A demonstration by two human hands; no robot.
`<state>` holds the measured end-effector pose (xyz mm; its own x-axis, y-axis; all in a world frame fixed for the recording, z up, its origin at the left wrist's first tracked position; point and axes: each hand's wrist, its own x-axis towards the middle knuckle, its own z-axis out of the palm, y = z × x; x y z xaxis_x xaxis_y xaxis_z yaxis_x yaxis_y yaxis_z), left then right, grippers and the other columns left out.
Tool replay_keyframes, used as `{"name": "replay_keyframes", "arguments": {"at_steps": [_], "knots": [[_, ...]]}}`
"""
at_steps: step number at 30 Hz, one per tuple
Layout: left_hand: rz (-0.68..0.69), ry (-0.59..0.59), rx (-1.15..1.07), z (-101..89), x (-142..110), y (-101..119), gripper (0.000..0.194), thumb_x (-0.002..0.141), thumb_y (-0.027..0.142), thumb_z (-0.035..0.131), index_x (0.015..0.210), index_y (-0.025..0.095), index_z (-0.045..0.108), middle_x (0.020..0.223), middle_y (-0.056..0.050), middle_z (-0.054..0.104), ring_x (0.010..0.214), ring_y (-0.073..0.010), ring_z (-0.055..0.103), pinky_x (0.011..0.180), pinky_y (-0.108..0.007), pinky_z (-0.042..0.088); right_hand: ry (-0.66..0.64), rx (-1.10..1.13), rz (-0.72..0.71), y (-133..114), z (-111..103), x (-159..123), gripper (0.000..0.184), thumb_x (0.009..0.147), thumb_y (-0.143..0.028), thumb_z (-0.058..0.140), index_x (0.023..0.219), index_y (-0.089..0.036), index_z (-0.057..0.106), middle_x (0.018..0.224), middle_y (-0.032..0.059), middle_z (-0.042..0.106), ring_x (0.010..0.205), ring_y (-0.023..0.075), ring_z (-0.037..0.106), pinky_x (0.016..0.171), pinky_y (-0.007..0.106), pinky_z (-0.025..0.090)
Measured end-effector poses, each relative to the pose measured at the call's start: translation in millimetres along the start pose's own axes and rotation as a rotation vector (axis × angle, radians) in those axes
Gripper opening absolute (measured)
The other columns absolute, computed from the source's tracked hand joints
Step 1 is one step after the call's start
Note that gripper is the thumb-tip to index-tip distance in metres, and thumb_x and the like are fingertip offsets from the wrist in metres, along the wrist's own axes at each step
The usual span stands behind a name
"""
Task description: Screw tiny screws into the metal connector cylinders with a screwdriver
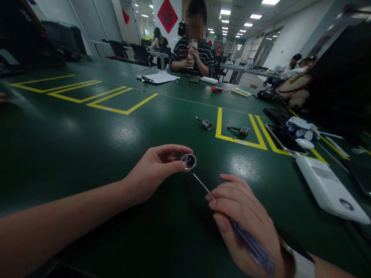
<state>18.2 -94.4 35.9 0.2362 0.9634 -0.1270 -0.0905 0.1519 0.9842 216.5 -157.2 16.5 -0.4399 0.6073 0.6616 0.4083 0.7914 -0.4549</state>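
My left hand [156, 170] pinches a small round metal cup-shaped part [189, 161] between thumb and fingers, its hollow end turned toward me. In my right hand [243, 216] is a screwdriver [252, 245] with a clear purple handle and a thin metal shaft. The shaft's tip points up and left, just below the metal part and apart from it. Two similar metal parts with stems lie farther off on the green table: one part [207, 124] left of a yellow-taped box, the other part [244, 131] inside it.
A white device [330, 189], a dark phone [285, 139] and a blue-and-white bundle [303, 127] lie at right. Farther back are a red-handled screwdriver [217, 89] and papers [159, 77]. Yellow tape [121, 112] marks the table [87, 154]. Across it sits a person [193, 58] holding a cup.
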Motion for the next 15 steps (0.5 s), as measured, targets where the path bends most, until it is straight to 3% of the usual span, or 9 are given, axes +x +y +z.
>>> {"name": "replay_keyframes", "arguments": {"at_steps": [4,10,15], "knots": [[0.005,-0.035,0.057,-0.4,-1.6,-3.3,0.028,0.069,0.015,0.072,0.097,0.018,0.070,0.090,-0.004,0.074,0.086,-0.0178,0.068,0.081,-0.029,0.051,0.009,0.004,-0.005,-1.3,-1.2,0.7,0.015,0.082,-0.008,0.052,0.094,-0.015,0.058,0.084,0.0050,0.065,0.081,0.0167,0.062,0.095,0.045,0.044],[0.038,0.042,0.068,-0.3,-1.4,-0.8,0.024,0.071,0.019,0.070,0.095,0.018,0.071,0.090,-0.005,0.074,0.086,-0.0191,0.068,0.081,-0.031,0.052,0.019,0.164,0.232,2.2,1.6,4.5,0.015,0.086,-0.013,0.048,0.091,-0.021,0.061,0.080,0.0011,0.067,0.077,0.0162,0.064,0.093,0.043,0.046],[0.021,0.067,0.058,-0.2,-1.3,2.9,0.024,0.069,0.019,0.071,0.093,0.018,0.071,0.088,-0.005,0.074,0.083,-0.0192,0.068,0.081,-0.032,0.053,0.032,0.208,0.388,8.2,5.2,6.9,0.015,0.089,-0.022,0.050,0.082,-0.021,0.064,0.075,0.0016,0.068,0.082,0.0176,0.064,0.081,0.035,0.051]]}}
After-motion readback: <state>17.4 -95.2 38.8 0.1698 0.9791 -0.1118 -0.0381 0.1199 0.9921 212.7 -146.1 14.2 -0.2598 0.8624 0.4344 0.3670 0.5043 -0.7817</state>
